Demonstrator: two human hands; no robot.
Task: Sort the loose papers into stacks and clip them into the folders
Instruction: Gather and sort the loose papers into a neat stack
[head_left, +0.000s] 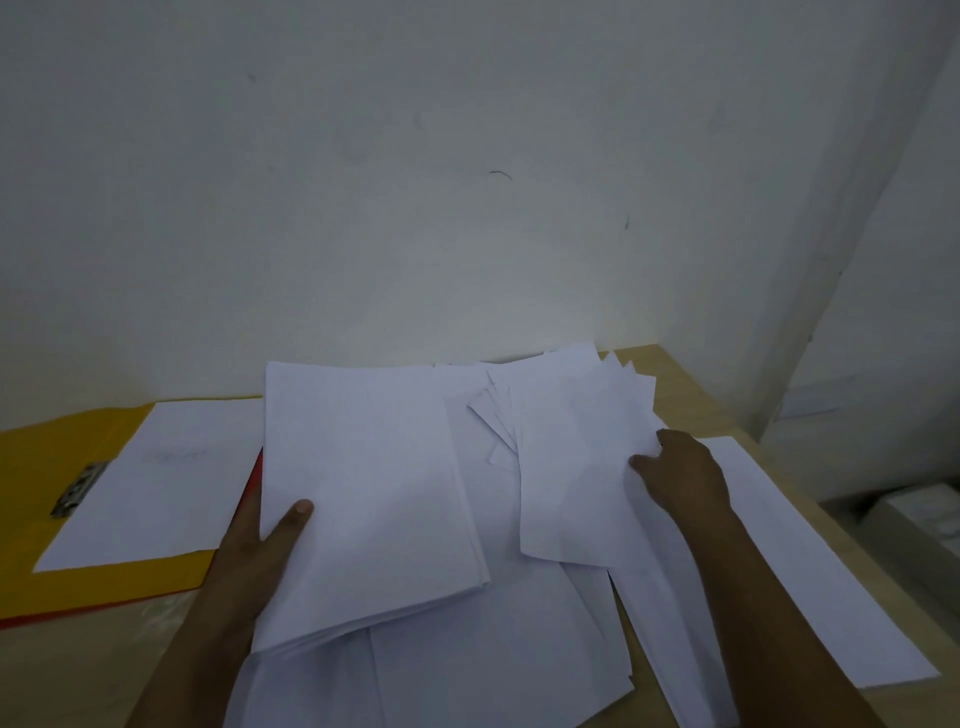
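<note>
My left hand (262, 545) grips a thick stack of white papers (363, 483) at its left edge, thumb on top, and holds it lifted over the table. My right hand (680, 473) pinches the right edge of a loose bunch of fanned sheets (571, 457) raised off the pile. Beneath both lies a spread of loose white papers (509, 665). At the left an open yellow folder (47, 457) lies flat with a white sheet (161, 478) on it and a metal clip (78, 488) at its spine.
A red folder edge (104, 605) shows under the yellow one. More white sheets (810, 566) lie along the right side of the wooden table (691, 400). A white wall stands close behind. Pale boxes (909, 514) sit beyond the table's right edge.
</note>
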